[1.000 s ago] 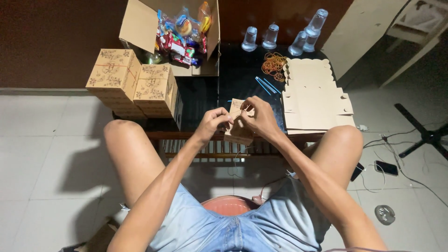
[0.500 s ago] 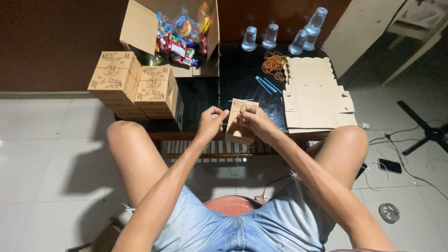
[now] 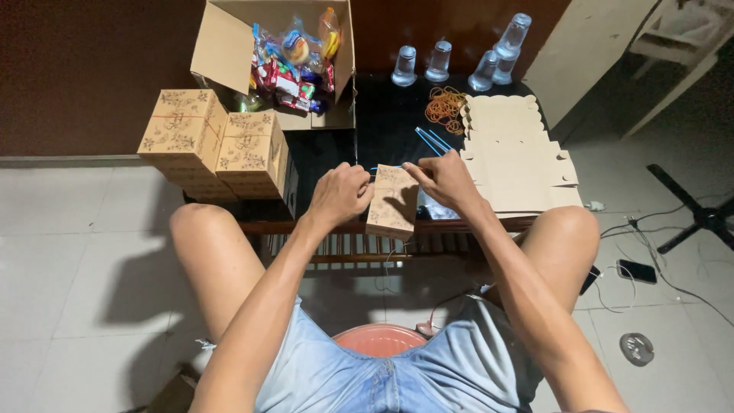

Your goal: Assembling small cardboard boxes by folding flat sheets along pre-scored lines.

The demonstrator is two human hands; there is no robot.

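A small brown patterned cardboard box (image 3: 392, 203) stands at the front edge of a low dark table (image 3: 386, 126). My left hand (image 3: 339, 193) grips its left side with fingers curled. My right hand (image 3: 442, 180) pinches at the box's top right edge. Just behind the box lie blue straws (image 3: 432, 141), and a heap of rubber bands (image 3: 445, 105) sits further back. A stack of flat unfolded box blanks (image 3: 514, 153) lies to the right of my right hand.
Finished patterned boxes (image 3: 218, 145) are stacked at the left. An open carton of colourful snack packets (image 3: 294, 53) stands behind them. Several sealed clear cups (image 3: 459, 61) line the back. A phone (image 3: 636, 270), cables and a fan base (image 3: 699, 218) lie on the tiled floor at right.
The small box has stayed at the table's front edge while both hands shifted slightly on it. The view has moved a little.
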